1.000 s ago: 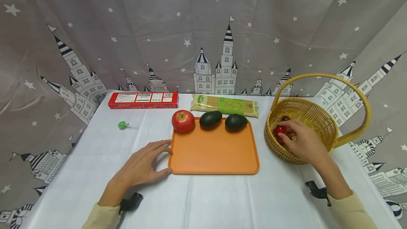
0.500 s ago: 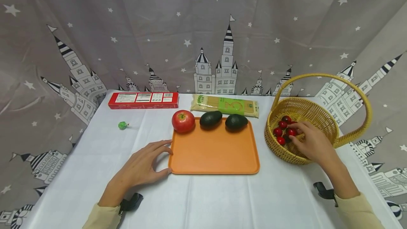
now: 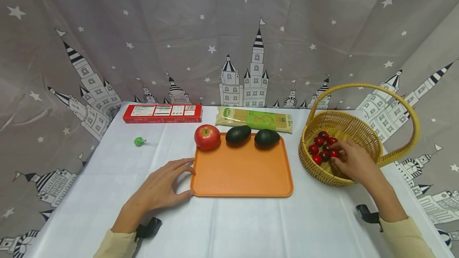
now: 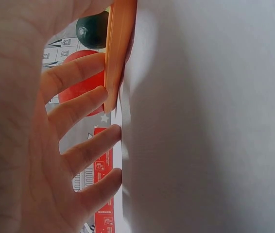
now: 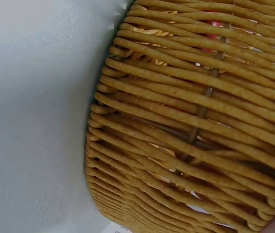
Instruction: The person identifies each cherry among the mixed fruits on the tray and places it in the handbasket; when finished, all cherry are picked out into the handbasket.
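Observation:
In the head view my left hand [image 3: 161, 186] lies at the left edge of the orange tray [image 3: 242, 174], fingers spread. The left wrist view shows two fingertips against the tray's rim. My right hand [image 3: 355, 162] reaches into the yellow wicker basket [image 3: 362, 130], its thumb and fingers apart beside several dark red cherries [image 3: 317, 159]. One cherry [image 3: 334, 153] sits between thumb and fingertips; whether they touch it is hard to tell. Only the basket's woven side [image 5: 186, 111] fills the right wrist view, hiding the fingers.
A red apple [image 3: 207, 137] and two dark green avocados [image 3: 238, 135] sit along the tray's far edge. Behind are a noodle packet [image 3: 254, 119] and a red box [image 3: 162, 114]. A small green item [image 3: 139, 141] lies at left. The basket's tall handle [image 3: 412, 126] arches above the right side.
My right hand has shifted right and slightly toward me inside the basket, uncovering more cherries. The left hand has stayed at the tray.

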Demonstrator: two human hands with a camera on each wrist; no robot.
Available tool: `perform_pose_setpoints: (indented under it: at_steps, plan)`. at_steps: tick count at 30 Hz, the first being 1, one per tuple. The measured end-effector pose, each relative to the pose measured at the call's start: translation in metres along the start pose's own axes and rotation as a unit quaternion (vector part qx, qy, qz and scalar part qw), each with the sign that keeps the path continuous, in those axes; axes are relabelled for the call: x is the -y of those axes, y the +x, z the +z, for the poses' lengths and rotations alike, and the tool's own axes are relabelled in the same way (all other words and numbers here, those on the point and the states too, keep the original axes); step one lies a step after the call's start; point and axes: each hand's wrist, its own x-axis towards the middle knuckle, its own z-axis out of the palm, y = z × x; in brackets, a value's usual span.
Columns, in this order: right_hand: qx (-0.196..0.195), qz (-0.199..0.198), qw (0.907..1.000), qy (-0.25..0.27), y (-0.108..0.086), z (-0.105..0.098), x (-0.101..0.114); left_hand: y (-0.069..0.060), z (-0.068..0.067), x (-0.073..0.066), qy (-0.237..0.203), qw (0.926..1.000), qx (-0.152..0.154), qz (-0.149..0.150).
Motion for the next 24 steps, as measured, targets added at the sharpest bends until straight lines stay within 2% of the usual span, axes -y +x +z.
perform_pose_setpoints:
  at_steps: [11, 19, 21, 24]
  plan:
    - [0.057, 0.031, 0.9979, 0.005, 0.006, 0.002, -0.004, -0.001, -0.001, -0.001, 0.001, 1.0, 0.001, -0.006]
    - [0.09, 0.048, 0.9948, -0.004, 0.009, 0.0, -0.006, 0.001, -0.002, -0.002, 0.001, 1.0, 0.005, 0.002]
    - [0.094, 0.053, 0.9941, -0.007, 0.008, -0.002, -0.005, 0.003, -0.004, -0.004, 0.002, 0.9999, 0.011, 0.003]
    - [0.077, 0.049, 0.9956, -0.023, 0.005, -0.007, 0.001, 0.007, -0.012, -0.01, 0.009, 0.9993, 0.034, 0.013]
